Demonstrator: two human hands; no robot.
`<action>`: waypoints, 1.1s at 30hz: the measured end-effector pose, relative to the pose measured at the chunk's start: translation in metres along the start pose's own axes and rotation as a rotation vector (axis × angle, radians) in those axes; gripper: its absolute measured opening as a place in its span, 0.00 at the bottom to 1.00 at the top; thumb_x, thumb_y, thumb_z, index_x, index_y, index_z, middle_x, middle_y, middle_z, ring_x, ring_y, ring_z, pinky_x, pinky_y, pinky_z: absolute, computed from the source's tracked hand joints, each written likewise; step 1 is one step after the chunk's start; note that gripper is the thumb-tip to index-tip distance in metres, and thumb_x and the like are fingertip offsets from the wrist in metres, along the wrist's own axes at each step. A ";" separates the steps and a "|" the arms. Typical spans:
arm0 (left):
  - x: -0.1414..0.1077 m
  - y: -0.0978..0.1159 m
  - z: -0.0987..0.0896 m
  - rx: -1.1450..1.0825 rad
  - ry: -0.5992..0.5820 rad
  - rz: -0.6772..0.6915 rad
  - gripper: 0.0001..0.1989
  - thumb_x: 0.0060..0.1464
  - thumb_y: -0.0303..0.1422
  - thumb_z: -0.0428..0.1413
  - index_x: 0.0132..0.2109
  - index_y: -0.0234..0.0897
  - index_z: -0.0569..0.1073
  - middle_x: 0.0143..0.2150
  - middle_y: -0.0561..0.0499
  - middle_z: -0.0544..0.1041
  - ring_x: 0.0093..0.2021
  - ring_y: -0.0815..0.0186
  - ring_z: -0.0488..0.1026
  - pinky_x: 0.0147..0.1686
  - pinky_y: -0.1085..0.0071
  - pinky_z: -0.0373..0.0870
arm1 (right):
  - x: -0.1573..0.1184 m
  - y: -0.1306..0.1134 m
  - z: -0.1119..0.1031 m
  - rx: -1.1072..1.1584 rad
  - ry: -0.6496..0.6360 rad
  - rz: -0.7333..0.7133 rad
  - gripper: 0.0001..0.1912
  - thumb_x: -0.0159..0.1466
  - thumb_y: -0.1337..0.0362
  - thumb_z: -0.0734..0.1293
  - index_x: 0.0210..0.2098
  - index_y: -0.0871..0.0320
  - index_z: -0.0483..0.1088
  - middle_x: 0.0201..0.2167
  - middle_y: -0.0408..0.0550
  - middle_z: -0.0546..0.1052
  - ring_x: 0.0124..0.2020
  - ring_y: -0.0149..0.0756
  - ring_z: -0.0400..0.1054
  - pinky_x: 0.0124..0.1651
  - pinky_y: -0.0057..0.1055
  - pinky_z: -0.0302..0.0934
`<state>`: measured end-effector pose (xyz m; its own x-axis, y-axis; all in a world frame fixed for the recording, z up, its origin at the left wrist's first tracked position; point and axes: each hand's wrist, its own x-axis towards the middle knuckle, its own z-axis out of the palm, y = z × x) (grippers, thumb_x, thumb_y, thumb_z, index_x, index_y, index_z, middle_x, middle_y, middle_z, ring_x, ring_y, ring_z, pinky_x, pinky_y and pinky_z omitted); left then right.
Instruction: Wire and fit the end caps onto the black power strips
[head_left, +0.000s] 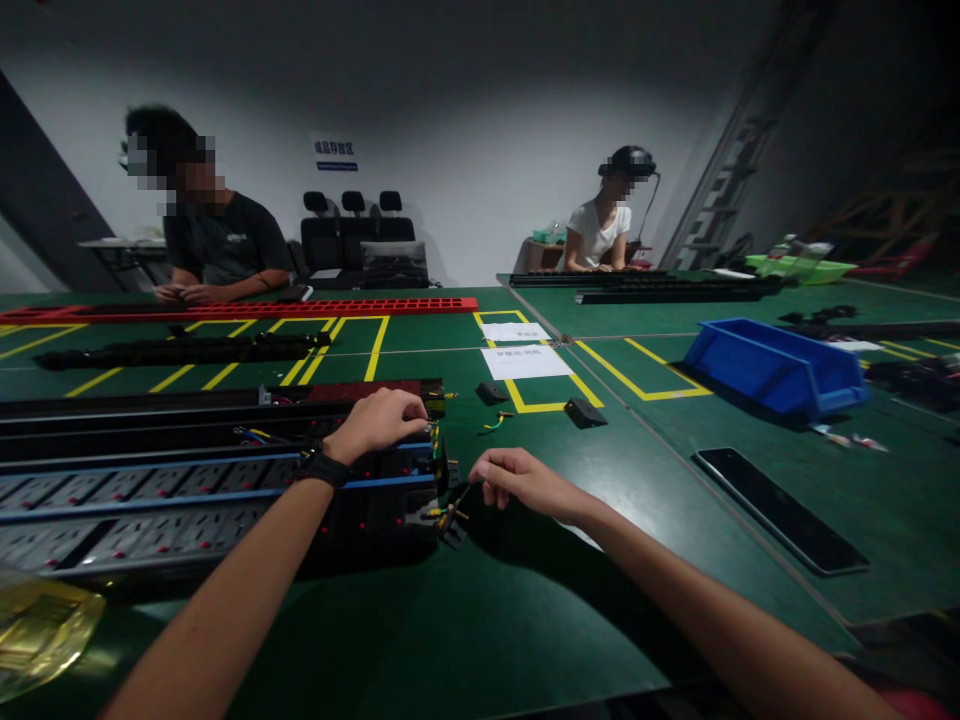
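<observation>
Long black socket strips point(187, 480) with blue edging and small red marks lie side by side on my left. My left hand point(379, 420), wearing a dark wristband, rests over their right ends with its fingers curled down and together. What those fingertips grip, if anything, is too small to make out. Just beyond the strip ends, my right hand point(517, 478) is closed in a pinch on a thin dark piece. That piece slants down toward a small black end part point(452, 533) with yellow-green wires point(433, 513) beside it.
Two small black blocks point(585, 413) and a loose yellow-green wire point(493, 424) lie ahead. On the right are a blue bin point(776, 368) and a black phone-like slab point(780, 508). Paper labels point(527, 362) and a red rail point(375, 306) lie farther back. Two people point(225, 245) sit across the table.
</observation>
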<state>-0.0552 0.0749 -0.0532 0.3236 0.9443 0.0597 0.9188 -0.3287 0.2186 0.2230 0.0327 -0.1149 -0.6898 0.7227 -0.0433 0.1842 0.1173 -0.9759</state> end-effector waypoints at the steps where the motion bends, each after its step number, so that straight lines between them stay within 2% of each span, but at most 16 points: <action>1: 0.000 0.000 0.000 0.007 0.003 0.004 0.10 0.61 0.41 0.59 0.43 0.46 0.84 0.42 0.52 0.85 0.40 0.61 0.80 0.36 0.69 0.66 | 0.000 0.000 0.000 -0.002 -0.001 0.000 0.25 0.69 0.42 0.65 0.42 0.60 0.73 0.28 0.44 0.74 0.27 0.31 0.67 0.32 0.30 0.62; 11: -0.002 0.007 0.002 0.135 0.059 0.084 0.11 0.63 0.38 0.56 0.43 0.43 0.84 0.42 0.50 0.85 0.43 0.57 0.81 0.40 0.66 0.67 | 0.000 -0.001 0.003 -0.021 -0.009 0.002 0.28 0.67 0.38 0.65 0.41 0.59 0.71 0.28 0.44 0.74 0.26 0.31 0.66 0.32 0.30 0.61; 17: -0.003 0.010 0.001 0.096 0.069 0.043 0.10 0.60 0.35 0.56 0.40 0.42 0.84 0.39 0.50 0.85 0.38 0.60 0.80 0.37 0.68 0.68 | -0.001 -0.002 0.003 -0.029 -0.013 0.000 0.29 0.67 0.37 0.65 0.41 0.60 0.71 0.29 0.44 0.74 0.27 0.31 0.66 0.32 0.30 0.61; 23: -0.003 0.015 0.006 0.057 0.069 0.051 0.12 0.60 0.34 0.55 0.40 0.39 0.84 0.38 0.46 0.85 0.37 0.59 0.80 0.38 0.67 0.70 | -0.001 -0.001 0.005 -0.020 -0.010 -0.012 0.29 0.68 0.36 0.65 0.41 0.59 0.71 0.30 0.44 0.74 0.27 0.31 0.66 0.32 0.30 0.61; 27: -0.002 0.016 0.010 0.033 0.057 0.069 0.13 0.62 0.34 0.54 0.39 0.38 0.84 0.38 0.44 0.85 0.38 0.58 0.80 0.41 0.67 0.70 | 0.000 -0.001 0.006 -0.027 -0.002 -0.017 0.30 0.67 0.35 0.65 0.43 0.59 0.71 0.31 0.44 0.74 0.27 0.31 0.66 0.32 0.30 0.62; 33: -0.001 0.015 0.010 -0.015 0.055 0.084 0.12 0.62 0.33 0.54 0.43 0.39 0.83 0.42 0.44 0.85 0.43 0.57 0.81 0.45 0.66 0.72 | 0.000 0.000 0.004 -0.040 -0.009 -0.022 0.30 0.68 0.35 0.64 0.43 0.59 0.71 0.31 0.45 0.74 0.28 0.31 0.66 0.32 0.30 0.61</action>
<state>-0.0393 0.0686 -0.0600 0.3866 0.9128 0.1315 0.8851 -0.4073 0.2253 0.2199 0.0295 -0.1157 -0.7004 0.7133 -0.0241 0.1963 0.1602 -0.9674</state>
